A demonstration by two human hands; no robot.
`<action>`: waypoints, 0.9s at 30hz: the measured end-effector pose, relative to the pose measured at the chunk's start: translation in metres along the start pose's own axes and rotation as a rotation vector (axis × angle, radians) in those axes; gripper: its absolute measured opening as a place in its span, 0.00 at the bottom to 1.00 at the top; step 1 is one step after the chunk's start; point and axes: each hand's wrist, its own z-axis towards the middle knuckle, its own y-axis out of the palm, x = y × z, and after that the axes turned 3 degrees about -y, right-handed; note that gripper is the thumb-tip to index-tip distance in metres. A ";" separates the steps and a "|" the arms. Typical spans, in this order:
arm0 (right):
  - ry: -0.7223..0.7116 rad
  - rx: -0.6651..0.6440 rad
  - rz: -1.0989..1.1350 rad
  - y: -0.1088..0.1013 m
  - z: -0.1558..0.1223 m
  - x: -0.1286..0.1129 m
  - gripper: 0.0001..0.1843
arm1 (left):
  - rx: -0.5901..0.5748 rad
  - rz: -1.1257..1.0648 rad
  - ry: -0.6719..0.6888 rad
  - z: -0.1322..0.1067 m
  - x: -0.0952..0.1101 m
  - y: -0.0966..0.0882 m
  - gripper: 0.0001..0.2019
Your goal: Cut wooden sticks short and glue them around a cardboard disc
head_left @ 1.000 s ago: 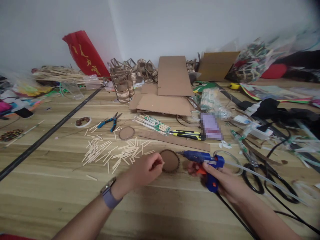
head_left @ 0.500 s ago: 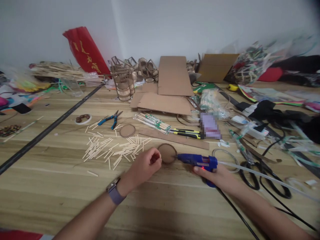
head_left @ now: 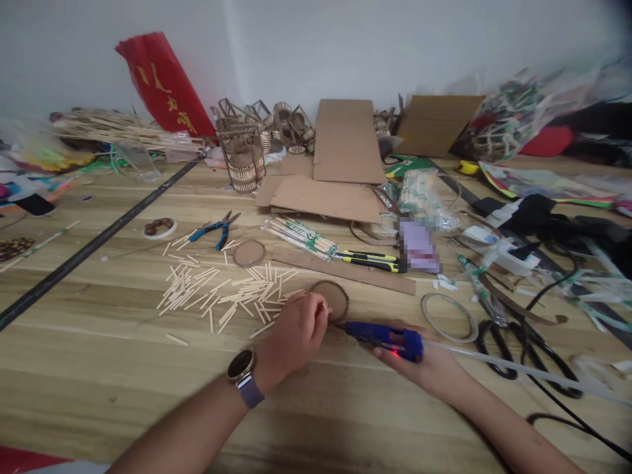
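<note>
My right hand [head_left: 427,365] is wrapped around a blue hot glue gun [head_left: 385,337] with a red light on and a clear glue stick [head_left: 494,361] running out of its back. Its nozzle points left, at the near edge of a round cardboard disc [head_left: 332,297] with a dark ridged rim. My left hand [head_left: 301,326], wearing a watch [head_left: 241,368], is pinched at the disc's near-left edge. Whatever is between its fingertips is too small to make out. Short wooden sticks [head_left: 257,289] lie scattered just beyond the left hand.
Behind are a second cardboard disc [head_left: 249,253], blue pliers [head_left: 214,232], yellow-black cutters [head_left: 370,259] and a cardboard strip [head_left: 345,271]. To the right lie a tape roll [head_left: 449,317], black-handled scissors [head_left: 498,349] and cables. Small stick baskets [head_left: 243,172] and cardboard sheets [head_left: 348,141] stand near the wall.
My left hand has shifted right and turned, so the watch face now shows. The glue gun has come slightly nearer, its nozzle dropping from the disc's right side to its near edge.
</note>
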 end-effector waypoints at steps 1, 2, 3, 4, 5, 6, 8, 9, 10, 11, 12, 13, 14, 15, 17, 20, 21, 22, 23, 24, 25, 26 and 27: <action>-0.015 0.008 -0.009 0.000 0.000 -0.001 0.18 | -0.001 0.006 0.004 0.000 0.000 0.000 0.07; -0.023 0.017 -0.019 0.000 0.000 -0.003 0.18 | -0.003 0.005 0.003 -0.001 0.000 0.001 0.07; -0.027 0.027 -0.027 0.000 0.000 -0.004 0.17 | -0.002 0.001 0.000 -0.001 -0.001 0.001 0.07; -0.028 0.039 -0.032 0.000 0.000 -0.005 0.17 | -0.003 -0.006 -0.004 -0.002 -0.001 0.001 0.07; -0.027 0.055 -0.035 0.000 0.000 -0.006 0.17 | -0.006 -0.013 -0.008 -0.002 -0.002 0.001 0.07; -0.030 0.070 -0.035 0.000 0.000 -0.006 0.16 | -0.011 -0.021 -0.012 -0.003 -0.003 0.001 0.08; -0.042 0.085 -0.038 0.001 0.000 -0.006 0.15 | -0.022 -0.032 -0.021 -0.003 -0.003 0.002 0.08; -0.050 0.085 -0.044 0.002 0.000 -0.006 0.15 | -0.027 -0.036 -0.025 -0.004 -0.004 0.002 0.08; -0.057 0.081 -0.052 0.003 0.000 -0.006 0.15 | -0.031 -0.038 -0.029 -0.004 -0.004 0.002 0.07; -0.058 0.078 -0.061 0.003 0.000 -0.005 0.16 | -0.034 -0.040 -0.033 -0.005 -0.003 0.002 0.07; -0.058 0.072 -0.068 0.004 0.000 -0.005 0.16 | -0.036 -0.041 -0.034 -0.005 -0.003 0.002 0.07; -0.057 0.066 -0.072 0.004 0.000 -0.005 0.16 | -0.039 -0.040 -0.034 -0.005 -0.003 0.002 0.07; -0.056 0.065 -0.072 0.004 0.000 -0.004 0.16 | -0.040 -0.039 -0.031 -0.006 -0.003 0.002 0.07; -0.056 0.057 -0.070 0.004 0.000 -0.004 0.16 | -0.040 -0.037 -0.028 -0.006 -0.004 0.002 0.07; -0.064 0.055 -0.063 0.003 0.000 -0.005 0.15 | -0.042 -0.028 -0.023 -0.006 -0.004 0.002 0.07; -0.079 0.067 -0.044 0.003 0.001 -0.006 0.14 | -0.042 -0.006 -0.010 -0.006 -0.005 0.003 0.08; -0.082 0.069 -0.040 0.003 0.001 -0.006 0.14 | -0.041 0.003 -0.002 -0.006 -0.005 0.002 0.08; -0.083 0.074 -0.037 0.003 0.001 -0.006 0.14 | -0.040 0.012 0.009 -0.005 -0.004 0.002 0.08; -0.082 0.078 -0.036 0.003 0.001 -0.006 0.15 | -0.039 0.020 0.021 -0.005 -0.004 0.002 0.08; -0.081 0.085 -0.036 0.003 0.001 -0.006 0.15 | -0.038 0.026 0.032 -0.005 -0.004 0.002 0.08; -0.081 0.091 -0.038 0.004 0.001 -0.006 0.15 | -0.036 0.031 0.043 -0.005 -0.003 0.002 0.08; -0.081 0.095 -0.039 0.004 0.000 -0.006 0.15 | -0.035 0.034 0.049 -0.005 -0.003 0.001 0.08; -0.084 0.095 -0.039 0.004 0.000 -0.007 0.15 | -0.036 0.035 0.051 -0.005 -0.003 0.001 0.08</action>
